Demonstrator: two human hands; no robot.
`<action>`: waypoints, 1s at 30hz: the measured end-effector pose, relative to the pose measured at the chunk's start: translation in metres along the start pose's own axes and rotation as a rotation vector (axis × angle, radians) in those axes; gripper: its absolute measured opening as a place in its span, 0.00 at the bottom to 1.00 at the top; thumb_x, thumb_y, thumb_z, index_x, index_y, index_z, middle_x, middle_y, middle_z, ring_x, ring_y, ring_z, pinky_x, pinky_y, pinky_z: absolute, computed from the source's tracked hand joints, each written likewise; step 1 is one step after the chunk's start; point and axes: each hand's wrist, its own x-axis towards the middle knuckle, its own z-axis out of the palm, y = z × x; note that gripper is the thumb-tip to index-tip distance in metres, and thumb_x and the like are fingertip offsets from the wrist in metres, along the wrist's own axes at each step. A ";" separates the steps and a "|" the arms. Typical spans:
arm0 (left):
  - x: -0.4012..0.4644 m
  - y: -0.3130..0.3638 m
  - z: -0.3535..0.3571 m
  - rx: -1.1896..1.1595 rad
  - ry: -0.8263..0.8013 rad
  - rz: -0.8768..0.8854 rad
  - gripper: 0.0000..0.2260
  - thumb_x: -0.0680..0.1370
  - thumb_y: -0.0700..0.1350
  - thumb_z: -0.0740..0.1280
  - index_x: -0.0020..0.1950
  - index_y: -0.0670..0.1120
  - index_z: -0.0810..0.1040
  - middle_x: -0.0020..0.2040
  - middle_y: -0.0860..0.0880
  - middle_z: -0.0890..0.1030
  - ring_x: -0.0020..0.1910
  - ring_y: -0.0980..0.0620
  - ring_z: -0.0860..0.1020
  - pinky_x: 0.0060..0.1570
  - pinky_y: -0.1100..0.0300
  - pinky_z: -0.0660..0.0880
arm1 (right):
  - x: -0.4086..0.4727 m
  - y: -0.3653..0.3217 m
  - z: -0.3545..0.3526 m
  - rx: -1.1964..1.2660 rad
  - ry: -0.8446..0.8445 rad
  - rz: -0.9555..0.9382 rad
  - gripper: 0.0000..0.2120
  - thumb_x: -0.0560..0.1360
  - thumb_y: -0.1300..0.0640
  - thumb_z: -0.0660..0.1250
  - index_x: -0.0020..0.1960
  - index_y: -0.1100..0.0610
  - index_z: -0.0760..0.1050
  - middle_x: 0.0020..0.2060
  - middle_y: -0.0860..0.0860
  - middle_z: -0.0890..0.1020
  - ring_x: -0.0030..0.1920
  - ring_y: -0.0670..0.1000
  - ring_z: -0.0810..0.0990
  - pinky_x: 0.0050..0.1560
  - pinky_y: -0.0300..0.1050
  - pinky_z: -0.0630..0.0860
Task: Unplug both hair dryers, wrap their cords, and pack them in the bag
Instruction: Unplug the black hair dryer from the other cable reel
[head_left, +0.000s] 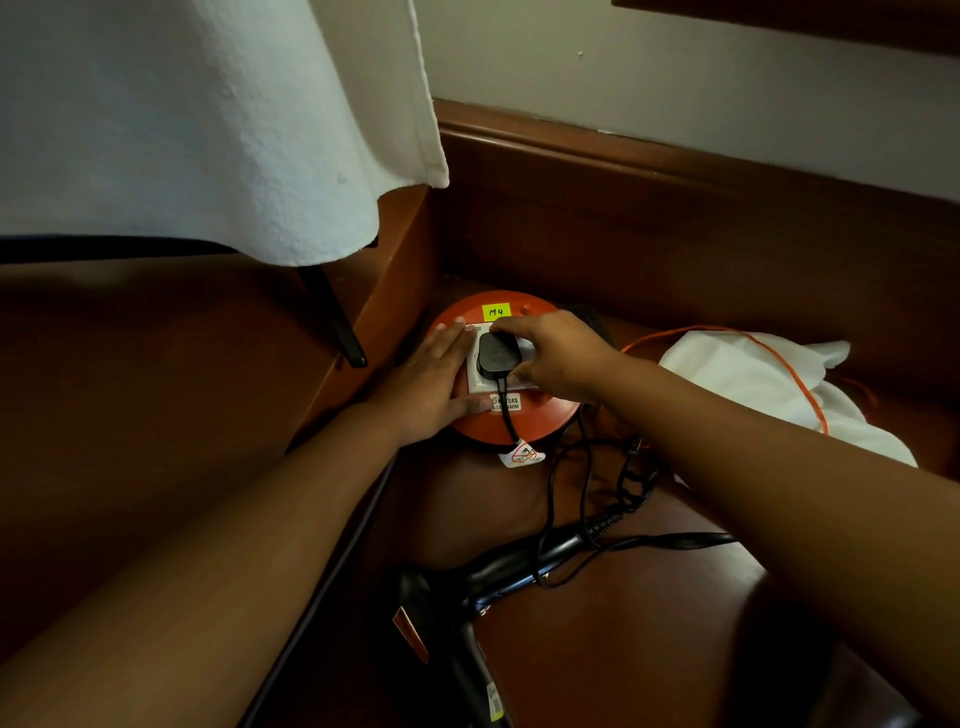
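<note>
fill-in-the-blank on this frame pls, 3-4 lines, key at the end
1. The right hand grips the black ____ on the reel's socket.
2. The left hand lies flat on the ____ cable reel, steadying it.
3. The yellow sticker on the reel reads ____.
4. A black hair dryer lies ____ the reel in the picture.

Missing words: plug; orange; M4; below

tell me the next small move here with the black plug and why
Probably pull the black plug straight up out of the white socket. The right hand already pinches it, and it looks seated. The left hand lies flat on the orange cord reel, seemingly bracing it so it should not lift along.
</note>
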 end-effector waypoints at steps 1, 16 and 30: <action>0.000 0.000 0.000 0.001 0.000 0.000 0.40 0.77 0.58 0.65 0.79 0.49 0.44 0.80 0.51 0.42 0.78 0.52 0.42 0.74 0.51 0.48 | 0.000 0.000 0.000 0.002 0.000 -0.004 0.29 0.73 0.61 0.70 0.72 0.56 0.65 0.67 0.55 0.73 0.68 0.56 0.69 0.66 0.50 0.69; 0.000 -0.003 0.002 -0.006 0.002 0.011 0.41 0.77 0.60 0.64 0.80 0.50 0.43 0.80 0.51 0.42 0.78 0.51 0.41 0.75 0.51 0.47 | -0.008 0.015 -0.006 0.436 0.030 0.038 0.27 0.72 0.65 0.71 0.69 0.55 0.69 0.66 0.51 0.74 0.67 0.48 0.70 0.65 0.43 0.67; -0.009 0.020 0.004 0.213 0.052 -0.110 0.34 0.79 0.58 0.61 0.79 0.49 0.49 0.80 0.48 0.48 0.78 0.45 0.48 0.74 0.46 0.56 | -0.053 0.030 -0.009 0.770 0.273 0.204 0.28 0.71 0.67 0.72 0.68 0.55 0.71 0.61 0.52 0.78 0.59 0.49 0.78 0.63 0.51 0.75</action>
